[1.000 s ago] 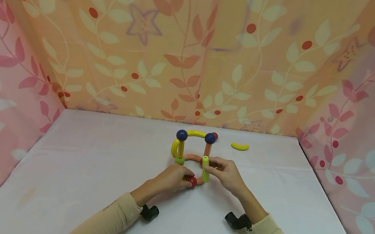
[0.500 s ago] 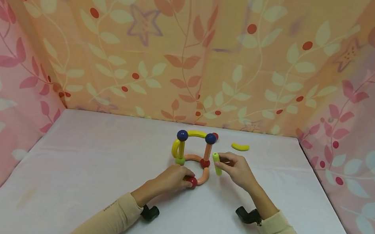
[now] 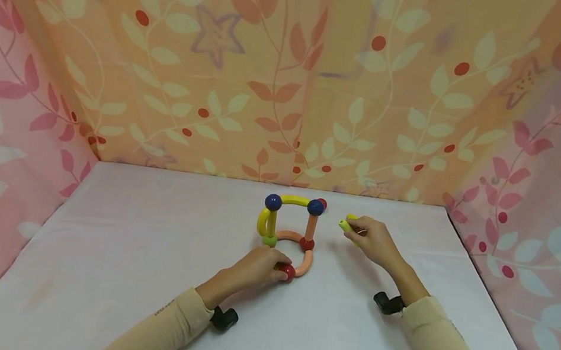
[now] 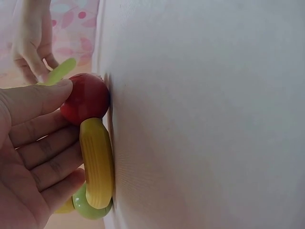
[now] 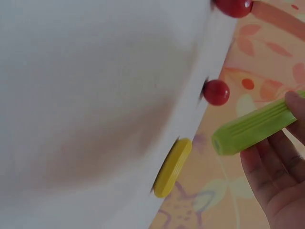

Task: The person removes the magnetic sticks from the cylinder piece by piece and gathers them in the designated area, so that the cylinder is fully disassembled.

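Observation:
Near the middle of the table stands a frame of sticks and balls, with two blue balls [image 3: 273,202] joined on top by a yellow curved stick [image 3: 295,200]. My left hand [image 3: 255,268] holds the red ball [image 4: 88,99] at its near corner, the thumb on the ball and the fingers behind. A yellow curved stick [image 4: 97,164] runs from that ball towards a green ball [image 4: 90,206]. Right of the frame, my right hand [image 3: 378,244] pinches a light green stick [image 5: 257,126] above the table. Below it lies a loose yellow curved stick [image 5: 172,168], partly hidden in the head view.
Another red ball [image 5: 217,92] rests on the table behind the frame's right blue ball. A white cloth [image 3: 113,253] covers the table. Flowered curtains [image 3: 283,80] hang at the back and both sides.
My right hand has carried the light green stick away from the frame's right side, rightwards and back, over the loose yellow stick. The left hand stays on the red ball.

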`<action>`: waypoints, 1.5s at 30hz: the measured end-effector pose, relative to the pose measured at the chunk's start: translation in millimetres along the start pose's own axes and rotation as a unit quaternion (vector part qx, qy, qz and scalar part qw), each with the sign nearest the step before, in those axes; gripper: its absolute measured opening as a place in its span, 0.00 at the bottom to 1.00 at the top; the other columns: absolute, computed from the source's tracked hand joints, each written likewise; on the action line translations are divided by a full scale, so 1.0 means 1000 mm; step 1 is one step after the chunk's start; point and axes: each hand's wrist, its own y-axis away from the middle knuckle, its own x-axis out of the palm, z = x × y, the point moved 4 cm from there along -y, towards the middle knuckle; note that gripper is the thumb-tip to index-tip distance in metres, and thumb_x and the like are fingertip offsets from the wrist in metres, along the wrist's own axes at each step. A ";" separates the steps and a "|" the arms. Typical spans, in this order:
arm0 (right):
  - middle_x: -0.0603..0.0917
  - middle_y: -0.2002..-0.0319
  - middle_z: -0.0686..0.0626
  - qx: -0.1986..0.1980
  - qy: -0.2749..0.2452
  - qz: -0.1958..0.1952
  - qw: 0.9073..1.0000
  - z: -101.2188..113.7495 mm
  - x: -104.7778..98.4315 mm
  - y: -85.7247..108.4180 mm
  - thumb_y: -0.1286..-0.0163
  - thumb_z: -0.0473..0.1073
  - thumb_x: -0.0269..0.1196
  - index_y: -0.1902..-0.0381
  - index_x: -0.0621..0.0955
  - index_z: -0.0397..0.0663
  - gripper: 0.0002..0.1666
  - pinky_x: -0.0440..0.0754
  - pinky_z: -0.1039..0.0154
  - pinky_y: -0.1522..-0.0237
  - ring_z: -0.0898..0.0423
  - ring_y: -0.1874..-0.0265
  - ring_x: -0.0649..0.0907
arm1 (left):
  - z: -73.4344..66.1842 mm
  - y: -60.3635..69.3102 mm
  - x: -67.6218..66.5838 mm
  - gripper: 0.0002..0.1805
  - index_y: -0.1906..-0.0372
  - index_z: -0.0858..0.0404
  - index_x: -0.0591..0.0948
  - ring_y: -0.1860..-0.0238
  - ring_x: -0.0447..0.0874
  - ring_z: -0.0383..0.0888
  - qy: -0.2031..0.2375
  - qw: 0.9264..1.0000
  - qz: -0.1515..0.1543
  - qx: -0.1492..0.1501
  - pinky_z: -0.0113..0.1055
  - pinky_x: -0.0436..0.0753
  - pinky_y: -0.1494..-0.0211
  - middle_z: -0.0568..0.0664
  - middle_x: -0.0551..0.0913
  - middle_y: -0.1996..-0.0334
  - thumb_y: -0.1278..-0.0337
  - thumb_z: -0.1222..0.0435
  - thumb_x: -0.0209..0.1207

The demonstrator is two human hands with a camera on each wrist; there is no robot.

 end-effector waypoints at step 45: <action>0.85 0.60 0.38 0.010 0.277 0.146 0.950 -0.055 0.010 -0.034 0.37 0.35 0.63 0.54 0.85 0.37 0.14 0.79 0.44 0.49 0.41 0.57 0.84 | -0.001 0.001 -0.001 0.19 0.47 0.61 0.84 0.63 0.77 0.36 -0.002 1.000 0.014 -0.012 0.28 0.81 0.54 0.45 0.87 0.60 0.43 0.59 0.67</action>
